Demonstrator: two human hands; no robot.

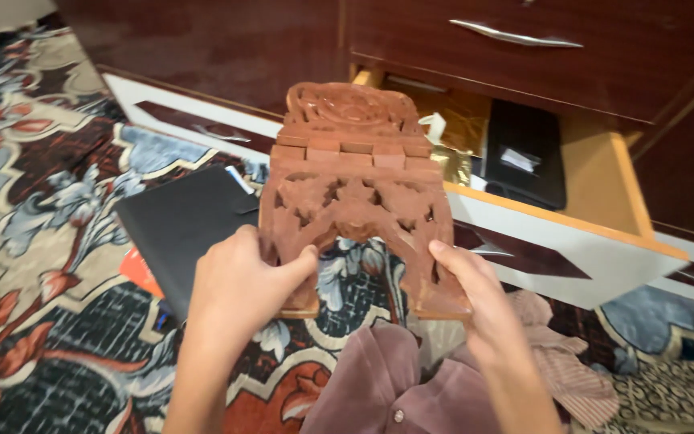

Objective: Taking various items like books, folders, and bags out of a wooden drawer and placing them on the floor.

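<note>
- The carved wooden book stand (355, 189) is held in the air above the patterned carpet (34, 241), in front of the open drawer (604, 193).
- The left hand (242, 285) grips its lower left leg; the right hand (475, 297) clasps the lower right leg.
- It looks stiff and fairly heavy, and the pierced carving seems fragile, so the solid legs are the safer hold.
- A black folder (178, 225) lies on the carpet just left; mauve clothing (395, 386) lies below.

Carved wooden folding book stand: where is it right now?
Centre of the head view, the carved wooden folding book stand is held by both hands, left and right, before the open drawer.
</note>
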